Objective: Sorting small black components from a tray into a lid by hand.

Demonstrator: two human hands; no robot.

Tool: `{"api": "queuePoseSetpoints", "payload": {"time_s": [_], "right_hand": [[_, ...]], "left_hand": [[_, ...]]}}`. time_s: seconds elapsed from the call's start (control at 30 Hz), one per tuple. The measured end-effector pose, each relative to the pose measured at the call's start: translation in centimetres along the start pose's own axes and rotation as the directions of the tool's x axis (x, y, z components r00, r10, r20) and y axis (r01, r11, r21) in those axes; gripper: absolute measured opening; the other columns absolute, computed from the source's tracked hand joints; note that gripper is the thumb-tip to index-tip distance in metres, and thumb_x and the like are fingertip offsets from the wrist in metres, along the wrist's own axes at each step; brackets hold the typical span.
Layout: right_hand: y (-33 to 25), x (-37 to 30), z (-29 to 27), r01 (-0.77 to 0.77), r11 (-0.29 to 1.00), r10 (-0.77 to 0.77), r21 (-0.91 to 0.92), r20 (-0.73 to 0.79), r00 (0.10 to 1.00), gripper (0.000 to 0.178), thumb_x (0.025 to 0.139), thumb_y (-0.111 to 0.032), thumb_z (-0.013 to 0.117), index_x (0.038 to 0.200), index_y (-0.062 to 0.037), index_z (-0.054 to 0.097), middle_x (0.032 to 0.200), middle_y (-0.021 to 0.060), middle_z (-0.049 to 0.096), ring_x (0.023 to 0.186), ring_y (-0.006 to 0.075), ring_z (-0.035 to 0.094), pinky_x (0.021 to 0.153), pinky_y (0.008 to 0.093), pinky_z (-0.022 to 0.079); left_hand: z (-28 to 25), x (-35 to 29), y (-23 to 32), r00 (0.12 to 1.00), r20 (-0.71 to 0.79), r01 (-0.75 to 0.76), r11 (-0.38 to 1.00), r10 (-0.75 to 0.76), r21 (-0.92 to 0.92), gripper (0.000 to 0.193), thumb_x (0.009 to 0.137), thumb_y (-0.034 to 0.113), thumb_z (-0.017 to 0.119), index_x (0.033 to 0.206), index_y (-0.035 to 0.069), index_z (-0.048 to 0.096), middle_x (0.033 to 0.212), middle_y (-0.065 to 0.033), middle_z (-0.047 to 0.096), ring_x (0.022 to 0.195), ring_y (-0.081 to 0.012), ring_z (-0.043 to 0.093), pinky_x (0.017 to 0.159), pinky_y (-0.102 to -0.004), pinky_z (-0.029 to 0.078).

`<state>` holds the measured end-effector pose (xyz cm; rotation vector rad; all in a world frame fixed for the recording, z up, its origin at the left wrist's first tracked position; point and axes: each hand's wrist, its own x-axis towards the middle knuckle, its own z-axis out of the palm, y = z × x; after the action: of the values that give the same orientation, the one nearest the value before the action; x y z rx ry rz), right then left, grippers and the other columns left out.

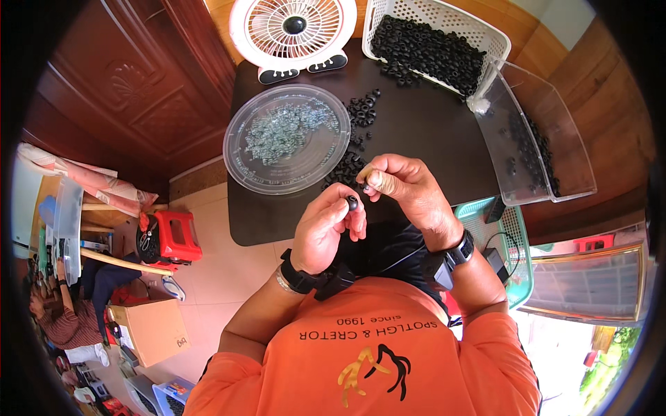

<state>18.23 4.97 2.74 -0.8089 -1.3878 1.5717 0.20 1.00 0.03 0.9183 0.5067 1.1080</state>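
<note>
My left hand (pixel 322 229) pinches a small black ring-shaped part (pixel 352 202) between thumb and forefinger, just off the table's front edge. Close beside it, up and to the right, my right hand (pixel 409 188) has thumb and forefinger pressed together. Something tiny and dark shows at those fingertips, too small to name. Beyond my hands lies a loose heap of black ring-shaped parts (pixel 362 111) on the dark table (pixel 430 139). Left of the heap rests a clear round plastic tray (pixel 239 170) with many tiny pale blue-green pieces (pixel 288 130) spread in it.
At the back stand a pink-and-white fan (pixel 295 28) and a white basket (pixel 496 43) of black parts. A clear bin (pixel 579 173) with more black parts leans at right, above a green basket (pixel 522 277). A person (pixel 76 319) sits far left, near a cardboard box (pixel 156 333).
</note>
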Motion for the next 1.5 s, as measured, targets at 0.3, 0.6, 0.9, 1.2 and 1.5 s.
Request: {"api": "queuePoseSetpoints", "payload": {"time_s": [0.3, 0.6, 0.9, 1.2, 1.5], "right_hand": [[0.4, -0.1, 0.9, 0.029, 0.999, -0.030, -0.017, -0.024, 0.999, 0.027, 0.091, -0.029, 0.066, 0.089, -0.0022, 0.063, 0.079, -0.0021, 0.061, 0.072, 0.0062, 0.051, 0.067, 0.0223, 0.044], [-0.9, -0.7, 2.3, 0.098, 0.980, -0.116, -0.175, -0.095, 0.989, 0.024, 0.093, -0.023, 0.063, 0.085, -0.0001, 0.060, 0.075, 0.0012, 0.061, 0.072, 0.0067, 0.054, 0.066, 0.0231, 0.046], [-1.3, -1.1, 3.0, 0.097, 0.983, -0.109, -0.154, -0.072, 0.991, 0.023, 0.093, -0.017, 0.062, 0.082, 0.0018, 0.058, 0.072, 0.0045, 0.063, 0.062, 0.0088, 0.058, 0.057, 0.0251, 0.048], [-1.1, -1.2, 3.2, 0.196, 0.746, -0.365, -0.636, -0.144, 0.920, 0.020, 0.081, -0.015, 0.073, 0.071, -0.0014, 0.062, 0.064, 0.0085, 0.057, 0.056, 0.0184, 0.057, 0.053, 0.0315, 0.046], [-2.0, -2.3, 2.4, 0.386, 0.404, -0.518, -0.829, 0.141, 0.844, 0.018, 0.075, -0.013, 0.072, 0.087, -0.0024, 0.063, 0.075, 0.0095, 0.061, 0.068, 0.0283, 0.059, 0.061, 0.0378, 0.048]], "left_hand": [[-0.1, -0.1, -0.2, 0.999, -0.018, -0.032, 0.999, 0.033, 0.037, 0.028, 0.096, 0.030, 0.047, 0.097, 0.003, 0.052, 0.076, -0.0047, 0.056, 0.066, -0.0126, 0.055, 0.060, -0.0230, 0.040], [0.4, -0.4, -0.2, 0.990, -0.099, -0.081, 0.981, 0.100, 0.178, 0.029, 0.096, 0.031, 0.048, 0.100, 0.002, 0.050, 0.080, -0.0063, 0.056, 0.070, -0.0138, 0.055, 0.063, -0.0252, 0.042], [0.5, -0.5, -0.5, 0.983, -0.075, -0.128, 0.924, 0.166, 0.360, 0.030, 0.097, 0.031, 0.049, 0.101, 0.001, 0.051, 0.080, -0.0039, 0.056, 0.071, -0.0105, 0.053, 0.064, -0.0235, 0.042], [0.2, -0.3, -1.1, 0.970, -0.067, -0.168, 0.847, 0.232, 0.504, 0.028, 0.098, 0.029, 0.047, 0.098, 0.001, 0.053, 0.076, -0.0015, 0.054, 0.068, -0.0083, 0.050, 0.062, -0.0226, 0.041], [0.6, -0.4, -0.3, 0.981, -0.118, -0.092, 0.911, 0.151, 0.403, 0.026, 0.098, 0.026, 0.048, 0.096, 0.001, 0.051, 0.079, -0.0021, 0.055, 0.069, -0.0079, 0.051, 0.063, -0.0219, 0.042]]}}
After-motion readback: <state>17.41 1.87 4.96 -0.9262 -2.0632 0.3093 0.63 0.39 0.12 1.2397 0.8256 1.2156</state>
